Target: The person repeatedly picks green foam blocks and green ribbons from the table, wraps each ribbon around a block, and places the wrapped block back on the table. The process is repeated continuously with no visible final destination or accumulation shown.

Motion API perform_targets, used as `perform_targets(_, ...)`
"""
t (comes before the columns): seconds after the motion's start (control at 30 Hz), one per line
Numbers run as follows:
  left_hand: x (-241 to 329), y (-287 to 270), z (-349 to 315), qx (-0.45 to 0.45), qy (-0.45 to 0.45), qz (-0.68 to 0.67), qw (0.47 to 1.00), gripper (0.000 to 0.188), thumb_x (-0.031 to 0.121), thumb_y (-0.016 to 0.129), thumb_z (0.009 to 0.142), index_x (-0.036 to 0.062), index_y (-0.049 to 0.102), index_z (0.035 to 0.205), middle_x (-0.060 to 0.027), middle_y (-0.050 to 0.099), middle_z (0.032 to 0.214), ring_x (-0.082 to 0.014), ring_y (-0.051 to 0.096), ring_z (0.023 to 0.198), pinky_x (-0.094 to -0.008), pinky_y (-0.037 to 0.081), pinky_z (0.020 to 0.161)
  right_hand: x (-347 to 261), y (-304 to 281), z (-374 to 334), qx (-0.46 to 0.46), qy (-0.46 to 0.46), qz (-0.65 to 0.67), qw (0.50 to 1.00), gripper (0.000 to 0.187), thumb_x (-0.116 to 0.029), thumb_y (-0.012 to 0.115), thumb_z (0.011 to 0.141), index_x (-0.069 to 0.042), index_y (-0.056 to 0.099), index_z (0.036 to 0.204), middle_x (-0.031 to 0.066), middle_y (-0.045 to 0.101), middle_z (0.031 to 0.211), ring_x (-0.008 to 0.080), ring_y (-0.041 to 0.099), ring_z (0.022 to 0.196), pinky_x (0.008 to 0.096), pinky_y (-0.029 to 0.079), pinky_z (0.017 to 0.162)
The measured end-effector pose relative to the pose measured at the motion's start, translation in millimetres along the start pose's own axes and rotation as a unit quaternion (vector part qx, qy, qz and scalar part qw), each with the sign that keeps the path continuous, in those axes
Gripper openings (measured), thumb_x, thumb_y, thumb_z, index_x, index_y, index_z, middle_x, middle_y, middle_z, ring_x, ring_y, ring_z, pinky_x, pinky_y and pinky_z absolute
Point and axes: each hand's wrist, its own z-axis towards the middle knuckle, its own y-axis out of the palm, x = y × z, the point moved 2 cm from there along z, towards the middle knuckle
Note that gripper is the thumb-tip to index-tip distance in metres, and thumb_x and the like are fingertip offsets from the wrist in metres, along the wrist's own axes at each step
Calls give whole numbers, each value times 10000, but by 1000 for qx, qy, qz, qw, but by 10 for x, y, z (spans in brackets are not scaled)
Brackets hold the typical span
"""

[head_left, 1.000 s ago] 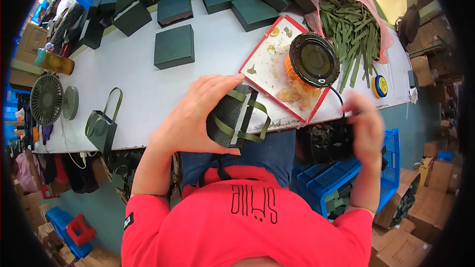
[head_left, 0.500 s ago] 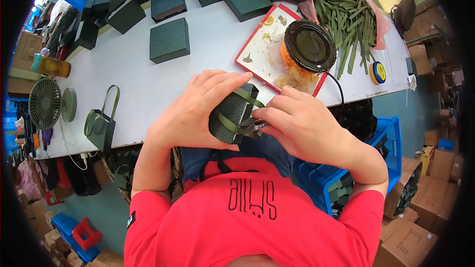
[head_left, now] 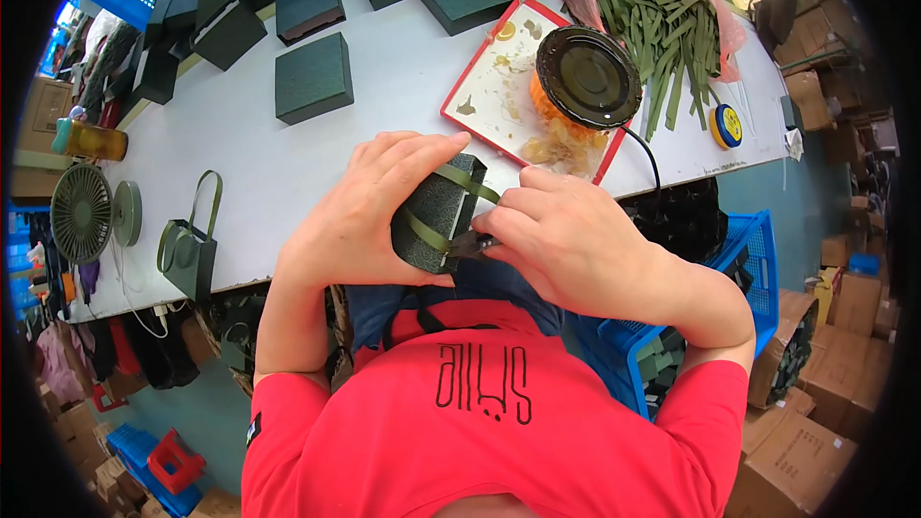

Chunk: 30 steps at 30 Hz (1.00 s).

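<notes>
Two hands meet over one small dark green box (head_left: 434, 221) in the head view, which is the only view given. The box is held above the lap, just off the near table (head_left: 259, 173) edge, tilted, with an olive ribbon (head_left: 459, 194) strung across its front face. It is grasped by the left hand (head_left: 360, 206), whose fingers are wrapped over the top and far side. The right hand (head_left: 566, 235) is clenched on a small dark tool (head_left: 472, 245), whose kind cannot be told, and the tip is pressed against the lower right corner of the box where the ribbon ends. A slip seems the main risk: the tip lies close to the left thumb, so a push off the corner could drive it into skin or scar the covering. The ribbon is slack and could be drawn askew or pulled free if the box is turned in the grip. With no support beneath, the box could be dropped to the floor should the left grasp loosen. On the table, a red tray (head_left: 499, 86) smeared with yellowish residue is seen, with a round black-lidded pot (head_left: 587, 77) on it; its cord (head_left: 652, 158) runs off the near edge beside the right wrist and might be snagged. A heap of loose strips (head_left: 662, 19) lies beyond, and finished boxes (head_left: 312, 77) are spread further back.
</notes>
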Motion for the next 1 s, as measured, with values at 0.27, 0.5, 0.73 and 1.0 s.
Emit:
perform_targets(0.27, -17, 23, -6, 5, 3, -63, 998, 1162, 292, 977, 502, 64, 439, 1506, -134, 558, 1373, -377, 492, 1264, -472, 395, 1082, 41, -4, -1, -8, -2, 13, 1000, 161, -143, 728, 824, -60, 627, 917, 79, 629, 858, 291, 596, 871, 418, 501, 740)
perform_targets(0.5, -76, -8, -40, 26, 10, -59, 998, 1147, 310, 975, 525, 50, 433, 1502, -145, 549, 1392, -371, 499, 1263, -465, 400, 1088, 197, -122, -102, 49, 42, 163, 984, 259, -68, 748, 833, -71, 667, 1079, 98, 619, 897, 320, 589, 886, 424, 487, 766)
perform_targets(0.73, -62, -21, -61, 32, -22, -48, 998, 1135, 334, 984, 509, 22, 470, 1471, -196, 534, 1404, -401, 490, 1310, -470, 394, 1111, 338, -163, -515, 266, 224, 195, 917, 335, -65, 729, 899, -58, 650, 1224, 61, 654, 987, 159, 549, 776, 288, 468, 680)
perform_targets(1.0, -260, 26, -256, 113, -30, -28, 993, 1188, 501, 962, 528, 33, 456, 1495, -194, 518, 1456, -360, 491, 1350, -454, 393, 1116, 2363, -475, -2129, 585, 459, -39, 668, 347, -146, 651, 983, 27, 627, 1283, 130, 685, 1183, 199, 634, 1076, 330, 490, 957)
